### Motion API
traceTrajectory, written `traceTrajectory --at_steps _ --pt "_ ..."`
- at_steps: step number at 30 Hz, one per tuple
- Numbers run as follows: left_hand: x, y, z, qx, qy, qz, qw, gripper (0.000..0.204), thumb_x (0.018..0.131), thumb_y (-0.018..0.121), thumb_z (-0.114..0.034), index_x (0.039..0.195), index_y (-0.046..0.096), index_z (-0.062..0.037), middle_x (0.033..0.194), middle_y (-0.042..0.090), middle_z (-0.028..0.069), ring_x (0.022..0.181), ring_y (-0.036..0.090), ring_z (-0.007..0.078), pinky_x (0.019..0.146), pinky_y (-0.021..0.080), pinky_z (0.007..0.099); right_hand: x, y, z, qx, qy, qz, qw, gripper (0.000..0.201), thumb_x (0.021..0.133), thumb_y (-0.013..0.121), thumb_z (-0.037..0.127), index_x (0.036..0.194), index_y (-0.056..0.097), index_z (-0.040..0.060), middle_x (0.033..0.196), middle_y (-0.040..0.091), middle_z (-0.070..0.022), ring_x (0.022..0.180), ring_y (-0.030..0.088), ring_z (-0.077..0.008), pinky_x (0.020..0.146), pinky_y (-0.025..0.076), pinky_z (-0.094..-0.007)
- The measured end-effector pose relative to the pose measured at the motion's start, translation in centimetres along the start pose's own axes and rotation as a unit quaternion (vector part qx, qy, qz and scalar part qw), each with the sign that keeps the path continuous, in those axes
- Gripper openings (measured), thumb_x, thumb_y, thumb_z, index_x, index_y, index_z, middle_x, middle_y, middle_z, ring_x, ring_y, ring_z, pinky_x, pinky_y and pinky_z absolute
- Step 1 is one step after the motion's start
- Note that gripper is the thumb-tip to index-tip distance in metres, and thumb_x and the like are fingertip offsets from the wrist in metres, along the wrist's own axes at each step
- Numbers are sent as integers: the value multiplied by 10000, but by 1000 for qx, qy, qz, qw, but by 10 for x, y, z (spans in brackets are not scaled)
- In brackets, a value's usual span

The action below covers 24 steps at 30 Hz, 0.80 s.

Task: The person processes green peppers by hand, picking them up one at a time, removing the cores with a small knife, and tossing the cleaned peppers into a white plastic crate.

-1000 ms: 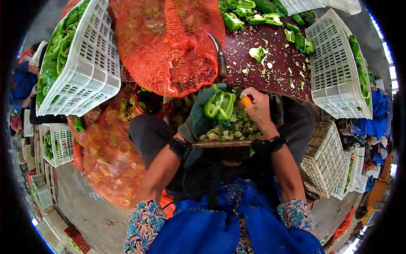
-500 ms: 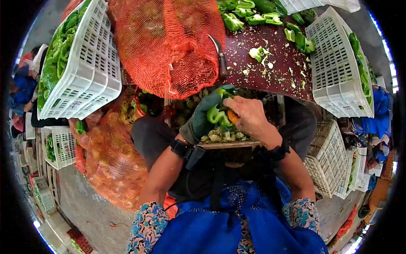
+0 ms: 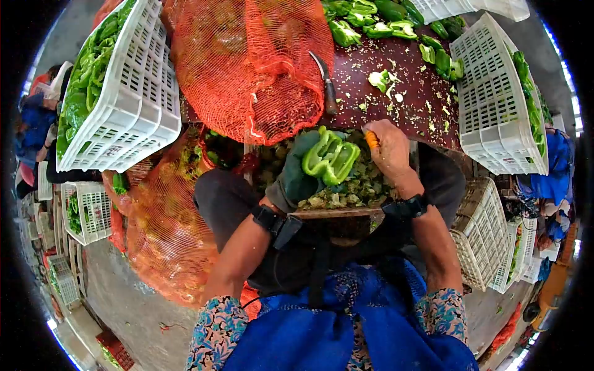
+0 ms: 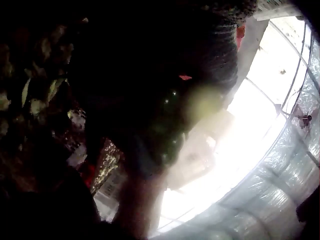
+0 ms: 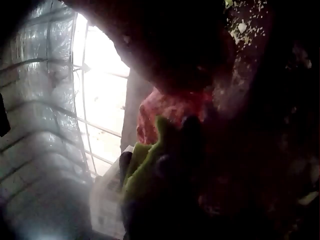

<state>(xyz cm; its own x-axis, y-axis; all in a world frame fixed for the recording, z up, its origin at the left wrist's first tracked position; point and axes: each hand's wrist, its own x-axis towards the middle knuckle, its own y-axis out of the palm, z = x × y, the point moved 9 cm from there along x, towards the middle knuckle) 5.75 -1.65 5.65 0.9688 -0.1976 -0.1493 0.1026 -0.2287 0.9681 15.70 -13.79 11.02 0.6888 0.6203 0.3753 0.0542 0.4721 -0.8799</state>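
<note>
My gloved left hand (image 3: pixel 297 170) holds a cut-open green bell pepper (image 3: pixel 331 159), its hollow inside and pale ribs facing up. The pepper's cut edge also shows at the dark right wrist view (image 5: pixel 142 167). To the right, apart from the pepper, my bare right hand (image 3: pixel 391 151) has its fingers curled round a small orange thing (image 3: pixel 372 140), most of it hidden in the grip; I cannot tell its kind. Beneath both hands is a wooden-edged box (image 3: pixel 346 212) filled with pale pepper cores and scraps (image 3: pixel 337 196). The left wrist view is too dark to show the grip.
A red mesh sack (image 3: pixel 247 68) bulges over the dark red table (image 3: pixel 396 114), with a curved knife (image 3: pixel 327 86) beside it. Cut peppers (image 3: pixel 387 28) lie at the back. White crates (image 3: pixel 127 93) of peppers stand left and right (image 3: pixel 498 99). Another mesh sack (image 3: pixel 164 229) leans by the left knee.
My right hand went over to the pepper with the orange thing, then drew back to the right. The pepper, still in my left hand, now shows its opened inside without a core.
</note>
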Motion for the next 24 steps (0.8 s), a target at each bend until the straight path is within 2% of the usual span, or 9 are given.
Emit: traceTrajectory --at_steps 1,3,7,10,12,14,16,20,24 --pt "1 2 -7 76 42 -13 996 439 951 558 -382 1225 576 -39 1188 622 107 1117 617 254 975 503 447 -6 0 -5 -17 2 0 1000 357 697 687 30 1030 592 118 983 605 -95 748 631 -330 635 516 -426" --pt "4 -1 -5 49 30 -1 998 459 951 554 -387 1248 567 -37 1208 615 104 1131 609 247 983 498 437 -9 -7 -10 -18 32 -13 999 339 681 689 26 1003 610 100 1027 577 -94 785 627 -303 631 510 -412" --pt "5 3 -9 96 48 33 994 495 955 545 -384 1304 539 -33 1231 607 91 1140 602 226 985 494 411 -3 -36 8 120 79 -65 988 238 681 649 -48 887 631 70 959 596 -94 704 614 -269 621 507 -367" --pt "-3 21 -19 260 107 46 959 518 956 540 -373 1341 509 -27 1243 596 84 1138 598 213 984 489 385 8 -31 40 313 54 -16 948 291 695 626 -66 953 643 66 870 651 -117 671 627 -283 610 506 -358" --pt "-1 21 -20 312 118 40 942 531 955 541 -363 1361 492 -25 1252 588 79 1142 591 202 980 486 368 12 -18 60 289 44 32 956 200 766 633 31 964 662 30 771 663 -173 647 653 -328 592 499 -367" --pt "4 11 -16 283 96 32 954 537 954 542 -354 1372 483 -23 1260 581 72 1145 582 188 973 484 352 12 1 65 274 74 81 955 144 765 640 39 906 654 16 721 637 -191 635 652 -341 579 490 -376" --pt "9 -1 -9 196 53 26 979 537 953 544 -344 1378 480 -22 1267 576 64 1145 574 170 966 482 336 14 13 65 261 90 83 957 118 757 650 56 863 644 6 688 616 -197 615 640 -344 561 480 -381" --pt "12 -20 -14 285 81 -6 955 496 967 538 -330 1366 506 -37 1236 575 30 1077 552 104 909 475 272 17 19 64 285 107 79 949 128 739 647 109 794 626 -5 650 580 -206 565 598 -363 525 459 -404" --pt "13 -46 -7 289 49 -61 954 443 983 539 -310 1324 540 -27 1191 583 17 1035 539 84 878 467 249 15 37 47 254 81 76 961 127 713 621 130 747 586 12 604 542 -189 521 534 -384 492 440 -423"
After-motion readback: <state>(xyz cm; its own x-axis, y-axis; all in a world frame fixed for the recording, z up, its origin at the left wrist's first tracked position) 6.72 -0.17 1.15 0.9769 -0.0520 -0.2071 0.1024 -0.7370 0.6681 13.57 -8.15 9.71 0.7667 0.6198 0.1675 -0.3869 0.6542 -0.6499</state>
